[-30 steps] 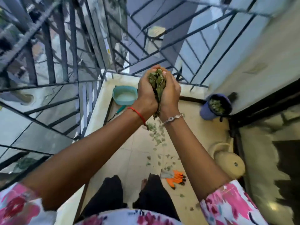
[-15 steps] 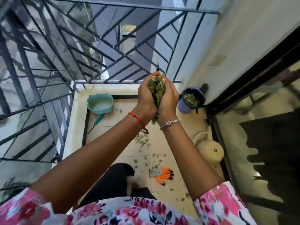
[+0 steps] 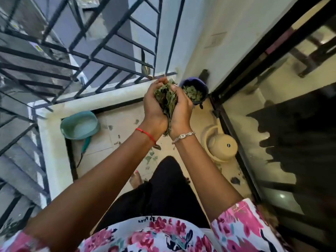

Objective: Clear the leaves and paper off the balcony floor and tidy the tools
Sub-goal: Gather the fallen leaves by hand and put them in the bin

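Note:
A bunch of green leaves (image 3: 166,100) is pressed between my two cupped hands, held up in front of me. My left hand (image 3: 153,108) curls round its left side and my right hand (image 3: 181,110) curls round its right side. Just beyond my right hand, in the far right corner, stands a purple bucket (image 3: 202,88) with leaves (image 3: 192,92) inside it. Loose leaves (image 3: 151,157) still lie scattered on the tiled floor (image 3: 120,124) below my wrists.
A teal basin (image 3: 80,126) sits in the far left corner with a teal-handled tool (image 3: 85,145) beside it. A cream watering can (image 3: 221,144) stands by the glass sliding door (image 3: 272,124) on the right. Black railings (image 3: 91,57) close the left and far sides.
I have stepped toward the far corner; my hands with the leaves now sit close beside the purple bucket. The orange gloves on the floor have dropped out of view.

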